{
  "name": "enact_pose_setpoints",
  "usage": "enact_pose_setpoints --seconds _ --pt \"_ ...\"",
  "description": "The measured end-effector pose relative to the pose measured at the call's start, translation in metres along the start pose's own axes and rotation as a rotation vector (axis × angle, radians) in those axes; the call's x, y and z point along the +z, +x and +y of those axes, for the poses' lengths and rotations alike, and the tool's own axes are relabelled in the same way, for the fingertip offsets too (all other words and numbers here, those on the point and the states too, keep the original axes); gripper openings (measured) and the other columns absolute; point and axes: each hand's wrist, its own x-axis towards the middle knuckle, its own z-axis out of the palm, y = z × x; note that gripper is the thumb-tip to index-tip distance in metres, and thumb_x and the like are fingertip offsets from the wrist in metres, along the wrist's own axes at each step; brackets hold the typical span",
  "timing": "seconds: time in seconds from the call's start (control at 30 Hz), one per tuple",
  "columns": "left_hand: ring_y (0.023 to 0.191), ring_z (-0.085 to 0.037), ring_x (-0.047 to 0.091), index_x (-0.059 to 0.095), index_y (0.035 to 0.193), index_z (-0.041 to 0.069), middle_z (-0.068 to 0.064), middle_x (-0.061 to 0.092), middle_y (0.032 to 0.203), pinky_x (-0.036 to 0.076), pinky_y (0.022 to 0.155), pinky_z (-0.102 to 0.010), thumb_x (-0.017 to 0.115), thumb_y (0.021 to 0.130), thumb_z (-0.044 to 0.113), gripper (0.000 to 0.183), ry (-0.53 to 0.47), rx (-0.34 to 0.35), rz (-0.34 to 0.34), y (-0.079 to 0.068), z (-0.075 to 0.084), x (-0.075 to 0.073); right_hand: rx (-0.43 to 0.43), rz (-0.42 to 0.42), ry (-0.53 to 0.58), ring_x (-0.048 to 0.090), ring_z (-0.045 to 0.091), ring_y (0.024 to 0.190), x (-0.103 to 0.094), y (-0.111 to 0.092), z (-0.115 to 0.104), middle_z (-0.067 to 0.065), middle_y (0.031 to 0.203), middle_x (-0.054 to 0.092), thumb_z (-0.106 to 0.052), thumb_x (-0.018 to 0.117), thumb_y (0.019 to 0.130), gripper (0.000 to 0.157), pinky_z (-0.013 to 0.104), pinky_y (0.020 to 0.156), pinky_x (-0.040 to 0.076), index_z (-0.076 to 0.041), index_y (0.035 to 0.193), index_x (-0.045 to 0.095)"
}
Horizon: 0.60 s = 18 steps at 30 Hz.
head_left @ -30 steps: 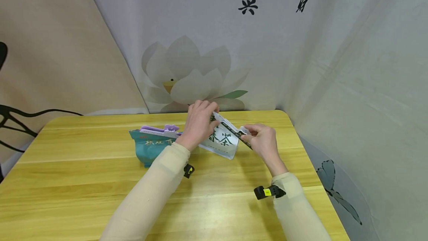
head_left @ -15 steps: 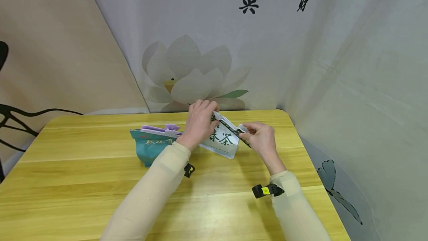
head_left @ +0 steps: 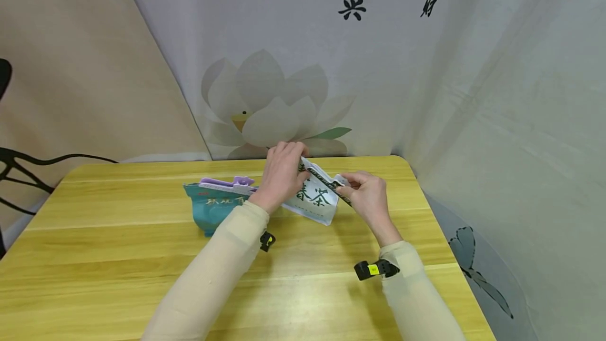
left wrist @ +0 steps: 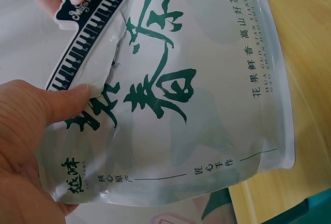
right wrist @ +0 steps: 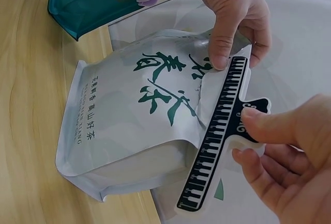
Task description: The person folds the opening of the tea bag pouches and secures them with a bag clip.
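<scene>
A white tea bag [head_left: 314, 198] with green lettering stands near the back of the table, its top folded over. My left hand [head_left: 282, 175] grips the bag's top at one end; in the left wrist view its thumb presses the fold. With thumb and fingers, my right hand [head_left: 369, 196] pinches the handle of a bag clip [right wrist: 214, 136] with a black-and-white piano-key pattern. The clip lies along the folded top, its far end sticking out past the bag's side. In the right wrist view, the left thumb [right wrist: 221, 45] sits right by the clip's other end.
A teal bag [head_left: 215, 209] closed with a purple clip [head_left: 229, 185] stands on the wooden table [head_left: 118, 257], just left of the white bag and partly behind my left forearm. A printed curtain [head_left: 284, 104] hangs along the table's back edge.
My right hand has shifted slightly left, taking the piano-key clip a little further along the white tea bag's top. The left hand and the bags stay about where they were.
</scene>
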Motion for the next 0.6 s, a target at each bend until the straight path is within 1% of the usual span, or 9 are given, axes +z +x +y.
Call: enact_pose_setpoints --seconds 0.2,0.37,0.6 --pt "0.115 -0.027 0.051 0.06 0.119 0.011 -0.005 0.068 0.12 0.035 0.11 -0.046 0.084 0.089 0.018 0.039 -0.008 -0.016 -0.008 0.0006 0.0005 0.0005 -0.001 0.0 0.021 0.073 0.03 0.083 0.0009 0.0007 -0.0012 0.017 0.098 0.077 0.0 0.087 0.08 0.03 0.042 0.072 0.059 0.0 0.109 0.08" --pt "0.116 -0.027 0.051 0.06 0.122 0.009 -0.007 0.069 0.122 0.035 0.11 -0.046 0.084 0.089 0.018 0.042 -0.01 -0.017 -0.007 0.0007 -0.0002 0.0003 -0.004 0.002 0.029 0.074 0.031 0.084 0.0018 0.002 -0.0014 0.018 0.099 0.077 0.0 0.087 0.079 0.031 0.044 0.074 0.06 0.001 0.109 0.079" --pt "0.116 -0.028 0.051 0.059 0.121 0.01 -0.007 0.069 0.122 0.035 0.11 -0.046 0.084 0.088 0.018 0.042 -0.011 -0.012 -0.003 0.0006 -0.0002 0.0005 -0.003 0.007 0.034 0.074 0.032 0.085 0.0023 0.0031 -0.0022 0.019 0.101 0.077 0.001 0.087 0.079 0.031 0.045 0.075 0.06 0.001 0.109 0.079"
